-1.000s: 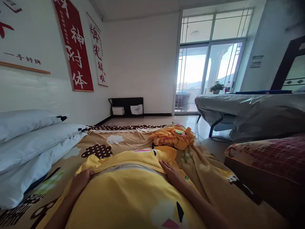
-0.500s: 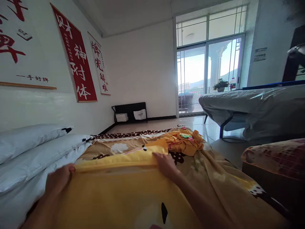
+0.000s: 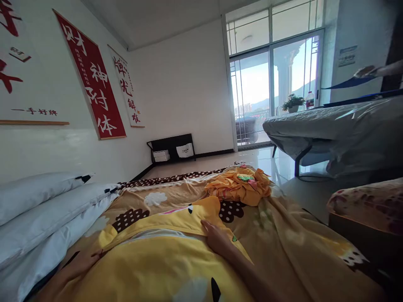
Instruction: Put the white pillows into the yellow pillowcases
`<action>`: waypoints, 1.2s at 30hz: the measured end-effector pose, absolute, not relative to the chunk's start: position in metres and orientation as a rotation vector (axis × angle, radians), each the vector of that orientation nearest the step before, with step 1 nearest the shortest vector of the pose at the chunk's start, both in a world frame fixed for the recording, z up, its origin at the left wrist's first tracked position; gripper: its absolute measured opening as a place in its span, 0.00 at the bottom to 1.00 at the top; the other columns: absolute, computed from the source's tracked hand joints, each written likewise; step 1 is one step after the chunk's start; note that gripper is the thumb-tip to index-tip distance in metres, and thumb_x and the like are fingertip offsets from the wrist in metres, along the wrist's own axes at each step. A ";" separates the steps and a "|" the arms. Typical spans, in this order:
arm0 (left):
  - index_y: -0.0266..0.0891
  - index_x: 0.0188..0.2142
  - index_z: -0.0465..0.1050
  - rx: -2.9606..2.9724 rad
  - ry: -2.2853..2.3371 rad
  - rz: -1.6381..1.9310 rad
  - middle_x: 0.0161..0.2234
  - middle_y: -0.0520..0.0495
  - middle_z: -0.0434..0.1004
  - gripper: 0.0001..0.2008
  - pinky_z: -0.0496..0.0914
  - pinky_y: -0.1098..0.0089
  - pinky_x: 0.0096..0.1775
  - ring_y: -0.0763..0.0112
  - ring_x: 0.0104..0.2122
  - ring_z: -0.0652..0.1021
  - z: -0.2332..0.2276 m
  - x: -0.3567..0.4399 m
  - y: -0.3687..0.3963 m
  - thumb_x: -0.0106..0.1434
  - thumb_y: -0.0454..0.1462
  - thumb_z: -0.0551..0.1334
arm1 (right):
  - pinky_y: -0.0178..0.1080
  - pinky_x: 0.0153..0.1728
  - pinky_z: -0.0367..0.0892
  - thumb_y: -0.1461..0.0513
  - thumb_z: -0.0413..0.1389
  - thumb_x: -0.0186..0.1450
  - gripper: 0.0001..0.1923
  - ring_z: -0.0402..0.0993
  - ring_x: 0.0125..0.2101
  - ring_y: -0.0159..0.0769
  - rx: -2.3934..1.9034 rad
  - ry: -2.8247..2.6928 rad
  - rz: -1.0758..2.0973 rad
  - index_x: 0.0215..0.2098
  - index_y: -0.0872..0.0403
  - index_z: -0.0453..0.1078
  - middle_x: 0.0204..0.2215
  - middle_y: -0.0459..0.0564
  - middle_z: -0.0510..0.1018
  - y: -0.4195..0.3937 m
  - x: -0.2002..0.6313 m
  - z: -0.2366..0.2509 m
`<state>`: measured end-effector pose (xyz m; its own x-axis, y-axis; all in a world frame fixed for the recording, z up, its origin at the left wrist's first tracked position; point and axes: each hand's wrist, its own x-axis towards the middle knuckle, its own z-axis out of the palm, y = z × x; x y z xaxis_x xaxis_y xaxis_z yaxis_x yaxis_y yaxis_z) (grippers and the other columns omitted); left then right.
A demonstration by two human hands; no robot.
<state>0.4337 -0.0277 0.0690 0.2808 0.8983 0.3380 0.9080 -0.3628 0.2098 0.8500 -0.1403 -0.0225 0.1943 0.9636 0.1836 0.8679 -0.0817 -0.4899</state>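
Observation:
A yellow pillowcase [image 3: 151, 264] with a plump filling lies on the bed in front of me, its opening facing away. A whitish strip of the pillow [image 3: 163, 233] shows in the slit of the opening. My left hand [image 3: 86, 261] is closed on the pillowcase at the left end of the opening. My right hand [image 3: 215, 237] is closed on the rim near the opening's right end, the fingertips partly hidden by cloth. The orange-yellow flap beyond the slit lies flat on the bedspread [image 3: 283, 243].
White pillows [image 3: 63, 201] are stacked at the left. A crumpled orange cloth [image 3: 242, 184] lies at the bed's far side. A plastic-covered table [image 3: 330, 121] stands at right, where another person's gloved hand [image 3: 365, 71] holds a blue sheet. A floral-covered box [image 3: 368, 209] is nearer.
Both my hands have lowered the pillowcase's opening edge toward the bed, the left one moving downward. The flap now lies flatter and the slit gapes. The other person's hand has raised a blue sheet.

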 end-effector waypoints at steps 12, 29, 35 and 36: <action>0.44 0.58 0.65 -3.314 -0.816 -0.322 0.57 0.48 0.70 0.28 0.60 0.67 0.59 0.68 0.56 0.69 0.064 0.665 -0.143 0.60 0.30 0.47 | 0.34 0.47 0.63 0.72 0.48 0.52 0.26 0.73 0.46 0.35 -1.863 -1.363 -0.012 0.44 0.48 0.75 0.44 0.45 0.79 -0.155 0.875 0.024; 0.34 0.44 0.74 -3.033 -0.800 0.138 0.42 0.35 0.78 0.17 0.73 0.60 0.41 0.56 0.41 0.78 0.053 0.721 -0.120 0.61 0.32 0.51 | 0.38 0.41 0.58 0.73 0.47 0.54 0.23 0.72 0.45 0.39 -2.089 -1.344 -0.262 0.44 0.52 0.73 0.43 0.50 0.78 -0.131 0.878 0.052; 0.39 0.57 0.64 -3.060 -0.685 -0.057 0.58 0.38 0.67 0.23 0.63 0.59 0.57 0.60 0.57 0.67 0.037 0.772 -0.077 0.63 0.32 0.50 | 0.36 0.39 0.60 0.72 0.48 0.52 0.25 0.73 0.43 0.37 -2.026 -1.231 -0.212 0.44 0.49 0.73 0.44 0.47 0.79 -0.138 0.905 0.051; 0.43 0.59 0.63 -3.079 -0.675 -0.057 0.61 0.40 0.64 0.24 0.62 0.56 0.58 0.59 0.59 0.65 0.027 0.776 -0.070 0.63 0.33 0.52 | 0.36 0.39 0.60 0.72 0.48 0.52 0.25 0.73 0.43 0.38 -2.023 -1.229 -0.201 0.44 0.49 0.73 0.44 0.47 0.79 -0.137 0.909 0.050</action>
